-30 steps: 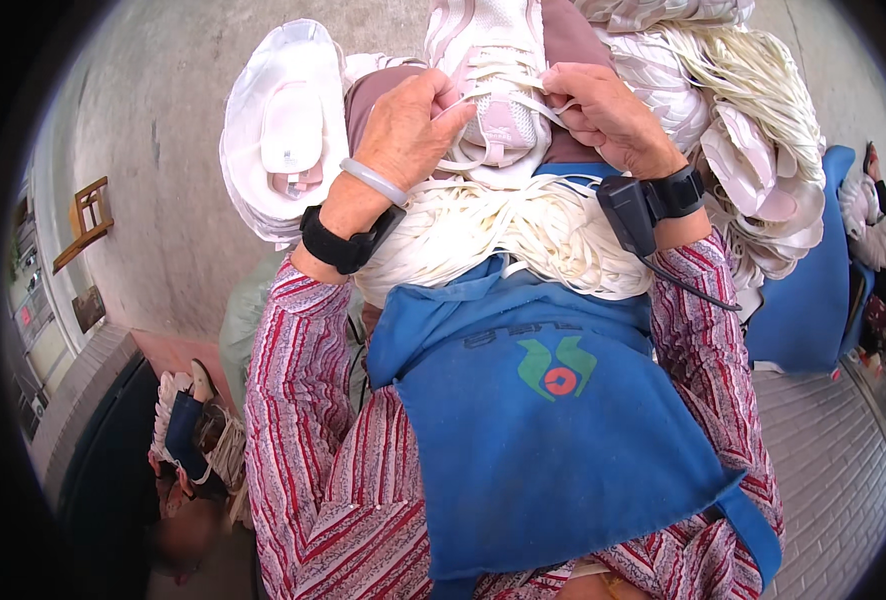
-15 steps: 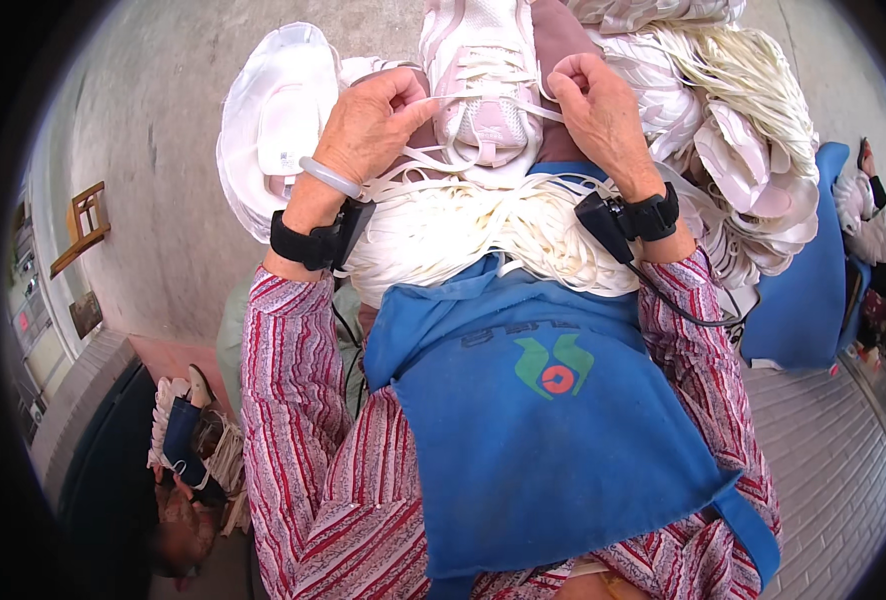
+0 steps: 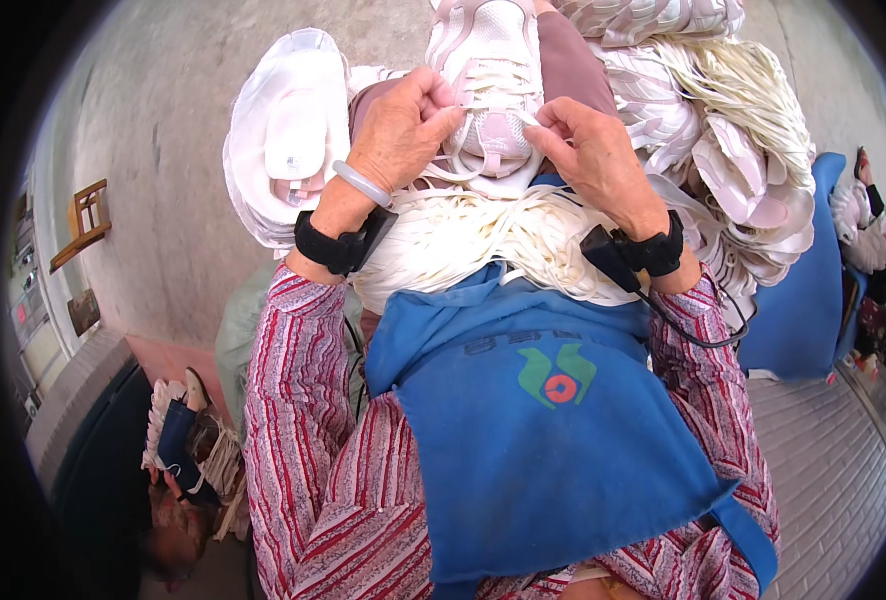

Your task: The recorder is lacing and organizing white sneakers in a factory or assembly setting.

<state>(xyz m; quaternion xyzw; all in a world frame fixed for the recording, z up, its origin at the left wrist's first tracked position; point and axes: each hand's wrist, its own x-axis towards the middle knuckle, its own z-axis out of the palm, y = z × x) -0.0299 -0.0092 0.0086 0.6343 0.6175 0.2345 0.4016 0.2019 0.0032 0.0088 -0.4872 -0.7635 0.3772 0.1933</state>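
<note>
Shoe [image 3: 485, 45], pale pink and white, lies on the lap between the two hands, toe pointing away from the person, its crossed lace [image 3: 493, 90] facing up. The left hand [image 3: 401, 125] is at its left edge, the right hand [image 3: 595, 150] at its right edge, slightly nearer the body. The left grip is closed to a pinch, thumb against forefinger, with the lace at the tips. In the right grip, thumb and forefinger come close together beside the lace; I cannot tell whether they are closed on it. Between the wrists, a heap of loose cream laces [image 3: 463, 235] rests at the top of the blue apron [image 3: 553, 460], just below the shoe.
</note>
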